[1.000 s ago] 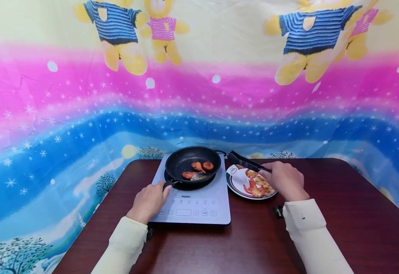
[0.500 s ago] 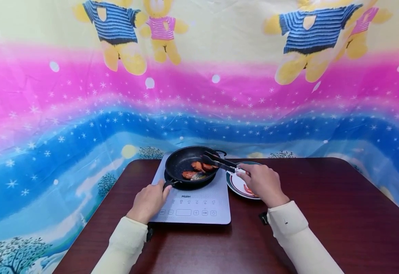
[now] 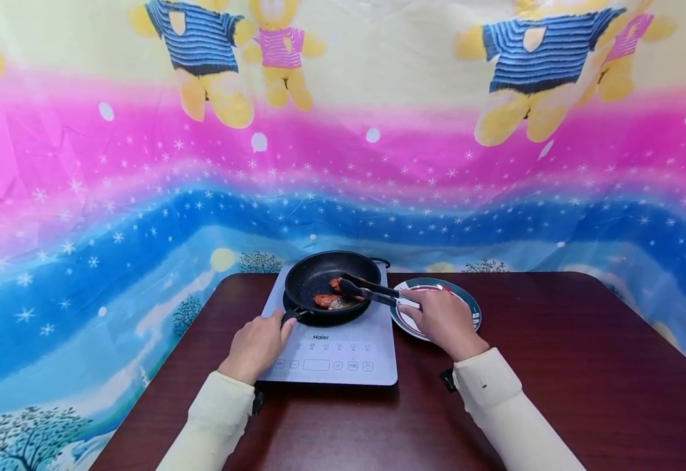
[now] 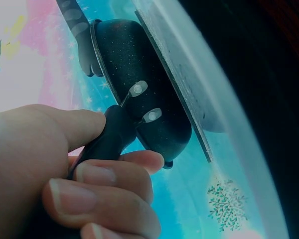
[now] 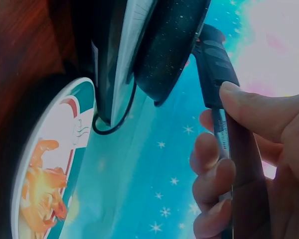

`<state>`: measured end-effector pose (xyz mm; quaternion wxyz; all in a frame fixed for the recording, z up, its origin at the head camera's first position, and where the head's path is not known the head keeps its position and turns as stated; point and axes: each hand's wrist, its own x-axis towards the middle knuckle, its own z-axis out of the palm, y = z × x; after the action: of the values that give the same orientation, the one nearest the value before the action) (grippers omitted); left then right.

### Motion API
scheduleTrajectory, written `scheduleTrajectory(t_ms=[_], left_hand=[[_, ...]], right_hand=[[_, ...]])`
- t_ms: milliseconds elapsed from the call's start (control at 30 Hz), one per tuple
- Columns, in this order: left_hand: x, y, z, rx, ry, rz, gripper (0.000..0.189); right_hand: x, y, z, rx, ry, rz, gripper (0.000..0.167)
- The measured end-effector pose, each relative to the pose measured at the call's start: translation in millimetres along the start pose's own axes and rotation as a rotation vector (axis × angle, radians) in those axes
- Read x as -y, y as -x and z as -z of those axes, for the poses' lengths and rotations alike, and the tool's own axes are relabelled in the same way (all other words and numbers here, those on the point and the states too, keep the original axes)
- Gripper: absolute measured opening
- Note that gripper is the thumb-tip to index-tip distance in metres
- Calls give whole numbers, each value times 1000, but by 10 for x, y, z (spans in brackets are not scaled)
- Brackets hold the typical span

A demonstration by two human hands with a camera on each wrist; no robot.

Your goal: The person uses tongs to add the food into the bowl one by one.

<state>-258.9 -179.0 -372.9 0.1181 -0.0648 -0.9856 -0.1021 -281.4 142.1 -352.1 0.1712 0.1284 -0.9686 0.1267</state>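
Note:
My left hand (image 3: 257, 347) grips the black handle (image 4: 112, 132) of a frying pan (image 3: 307, 278), which stands on a white induction cooktop (image 3: 295, 356). In my right hand (image 3: 448, 325) I hold black-and-steel tongs (image 3: 375, 293), their tips down inside the pan's right side, over the browned food pieces (image 3: 324, 300). The tongs hide part of this food, and I cannot tell whether they pinch a piece. Below and behind my right hand is a plate (image 3: 404, 326) with a green rim. Orange-red food pieces (image 5: 42, 191) on it show in the right wrist view.
Cooktop and plate stand side by side on a dark brown wooden table (image 3: 578, 366). A printed cartoon cloth (image 3: 378, 183) hangs right behind the table. From beside the cooktop a thin black cable (image 5: 127, 119) loops out.
My right hand has moved left from the plate, bringing the tongs over and then down into the pan among the food. My left hand stays on the handle.

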Motion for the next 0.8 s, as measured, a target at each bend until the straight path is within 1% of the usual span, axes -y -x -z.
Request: scheduleTrajectory(t_ms=[233,500,800], left_hand=[[-2,2,12,-2,5,-1,32],[-4,5,13,4,6,1,34],[6,-10,5,16,2,5,33]], right_hand=[[-14,3,68,69,-7,-23,39],[-53,13,114,144,-44,-46,50],[-179,23,240,177,-166,-55,51]])
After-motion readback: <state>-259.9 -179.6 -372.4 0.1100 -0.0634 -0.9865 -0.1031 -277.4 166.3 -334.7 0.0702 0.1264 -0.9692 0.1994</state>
